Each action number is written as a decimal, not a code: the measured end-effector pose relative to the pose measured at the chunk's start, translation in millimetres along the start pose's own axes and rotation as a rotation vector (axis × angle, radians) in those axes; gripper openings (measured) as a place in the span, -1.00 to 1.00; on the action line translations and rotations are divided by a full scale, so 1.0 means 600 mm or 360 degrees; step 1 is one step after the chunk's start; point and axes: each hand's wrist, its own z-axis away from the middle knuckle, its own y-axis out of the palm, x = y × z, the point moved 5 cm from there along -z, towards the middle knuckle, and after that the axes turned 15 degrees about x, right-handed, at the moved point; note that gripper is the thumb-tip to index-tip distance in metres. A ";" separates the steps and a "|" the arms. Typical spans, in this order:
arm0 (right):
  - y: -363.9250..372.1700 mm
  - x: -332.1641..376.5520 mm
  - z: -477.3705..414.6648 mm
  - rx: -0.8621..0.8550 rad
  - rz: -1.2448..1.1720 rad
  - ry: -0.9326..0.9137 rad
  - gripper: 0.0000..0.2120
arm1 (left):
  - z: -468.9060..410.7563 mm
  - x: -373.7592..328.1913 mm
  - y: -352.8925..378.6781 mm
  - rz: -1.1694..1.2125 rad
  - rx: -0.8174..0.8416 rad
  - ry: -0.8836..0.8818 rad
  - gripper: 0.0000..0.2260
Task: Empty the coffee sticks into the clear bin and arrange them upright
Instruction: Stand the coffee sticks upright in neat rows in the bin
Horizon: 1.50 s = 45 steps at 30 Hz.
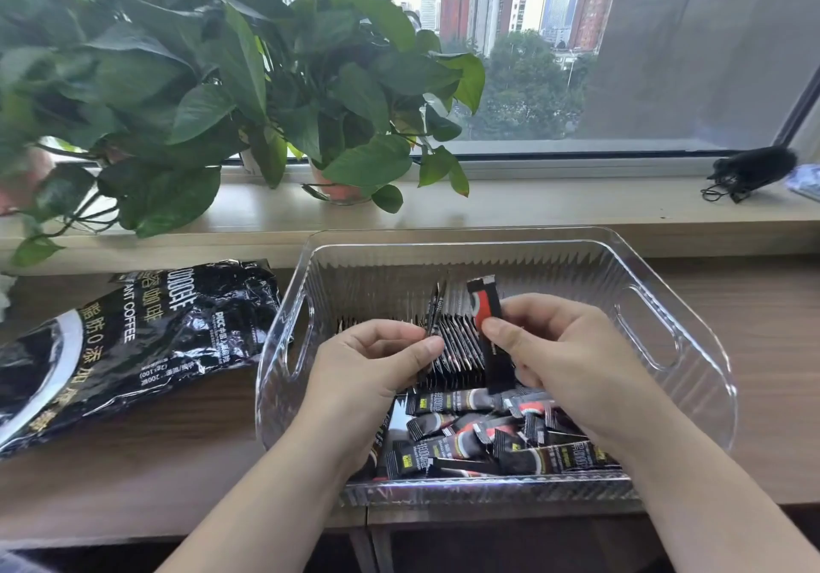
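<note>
A clear ribbed bin [692, 350] with cut-out handles stands on the wooden table. Inside it, a row of black coffee sticks [457, 350] stands upright on edge, and several loose sticks [479, 439] lie flat in a heap at the near side. My right hand [559, 350] pinches one black and red stick [488, 319] upright at the right end of the row. My left hand [377, 364] pinches a couple of sticks at the row's left part, holding them up.
The black instant coffee bag [133, 346] lies flat on the table left of the bin. Potted leafy plants [222, 97] crowd the windowsill behind. A black fuzzy object [750, 171] with a cord sits at the sill's right end.
</note>
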 end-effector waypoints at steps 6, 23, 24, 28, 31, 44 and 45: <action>0.030 -0.007 -0.030 0.0129 -0.0488 -0.0007 -0.86 | 0.003 -0.004 0.017 0.0148 0.0192 -0.0075 -0.85; 0.033 -0.011 -0.020 -0.0049 -0.0294 0.0053 -0.98 | -0.003 0.005 0.015 0.0004 0.0220 -0.0111 -0.74; 0.033 -0.011 -0.020 -0.0048 -0.0265 0.0059 -0.98 | -0.003 0.005 0.015 0.0001 0.0209 -0.0107 -0.73; 0.035 -0.006 -0.019 0.0034 -0.0032 0.0082 -0.96 | -0.004 0.006 0.007 -0.0004 0.0082 -0.0096 -0.71; 0.005 -0.003 -0.018 -0.0038 0.0570 0.0075 -0.93 | -0.006 0.009 -0.003 0.0024 -0.0050 -0.0090 -0.73; 0.046 -0.040 -0.029 0.0632 0.2183 0.0173 -0.69 | -0.002 0.013 -0.017 -0.0021 -0.0263 -0.0108 -0.78; 0.049 -0.037 -0.028 0.0644 0.2182 0.0163 -0.71 | -0.002 0.013 -0.017 -0.0023 -0.0262 -0.0109 -0.78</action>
